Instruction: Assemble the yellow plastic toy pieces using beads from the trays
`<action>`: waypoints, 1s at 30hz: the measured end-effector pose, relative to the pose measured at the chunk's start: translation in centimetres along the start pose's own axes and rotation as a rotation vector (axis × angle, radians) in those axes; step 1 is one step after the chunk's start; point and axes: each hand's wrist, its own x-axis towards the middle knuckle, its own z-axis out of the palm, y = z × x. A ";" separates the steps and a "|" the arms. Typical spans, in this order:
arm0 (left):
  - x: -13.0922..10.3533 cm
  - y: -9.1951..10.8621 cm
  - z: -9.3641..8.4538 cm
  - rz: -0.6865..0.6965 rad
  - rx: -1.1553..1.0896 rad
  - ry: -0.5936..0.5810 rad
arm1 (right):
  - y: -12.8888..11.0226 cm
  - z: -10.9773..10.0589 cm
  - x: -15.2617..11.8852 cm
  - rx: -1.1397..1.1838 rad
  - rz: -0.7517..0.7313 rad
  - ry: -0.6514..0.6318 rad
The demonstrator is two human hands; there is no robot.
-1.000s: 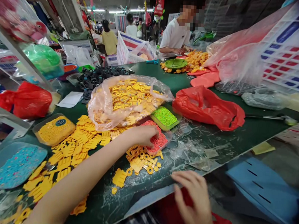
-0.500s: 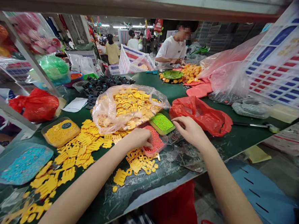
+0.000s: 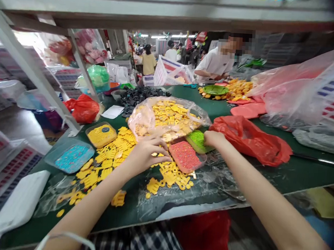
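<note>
My left hand (image 3: 148,154) hovers over yellow plastic pieces at the left side of a tray of small red beads (image 3: 185,155). Its fingers are stretched out and apart, with nothing seen in them. My right hand (image 3: 213,138) is at the right edge of a tray of small green beads (image 3: 196,141), fingers bent together and their tips hidden. What they hold, if anything, cannot be made out. Flat yellow plastic pieces (image 3: 117,152) lie left of the trays, and more yellow pieces (image 3: 171,176) lie in front. Behind stands a clear bag (image 3: 140,116) full of them.
A tray of yellow beads (image 3: 101,134) and a tray of blue pieces (image 3: 70,158) stand at left. Red plastic bag (image 3: 251,137) lies at right, dark parts (image 3: 143,97) behind. A shelf beam (image 3: 173,23) crosses above. Across the table a person (image 3: 216,64) handles orange pieces.
My left hand has come out of the red bead tray and moved left, its fingers spreading. My right hand has reached into the green bead tray. The view has shifted left.
</note>
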 end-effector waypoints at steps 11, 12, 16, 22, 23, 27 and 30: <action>-17.4 -0.6 -1.0 -0.519 -0.010 0.117 | -2.5 -1.8 -2.2 -0.298 -0.198 -0.246; -18.0 -0.5 -0.5 -0.522 -0.003 0.107 | -3.8 -2.2 -3.6 -0.270 -0.265 -0.190; -19.3 0.0 0.8 -0.538 0.043 0.061 | -10.4 -2.6 -11.9 0.109 -0.697 0.013; -19.7 0.1 1.1 -0.560 0.061 0.024 | -18.0 0.8 -22.7 0.478 -0.657 -0.200; -19.7 0.0 1.1 -0.566 0.057 0.018 | -18.4 1.5 -23.4 0.503 -0.632 -0.219; -19.8 0.0 0.9 -0.592 0.003 0.004 | -18.9 3.3 -24.1 0.505 -0.613 -0.274; -19.8 -0.1 0.8 -0.634 -0.051 0.044 | -19.1 3.6 -24.0 0.488 -0.602 -0.300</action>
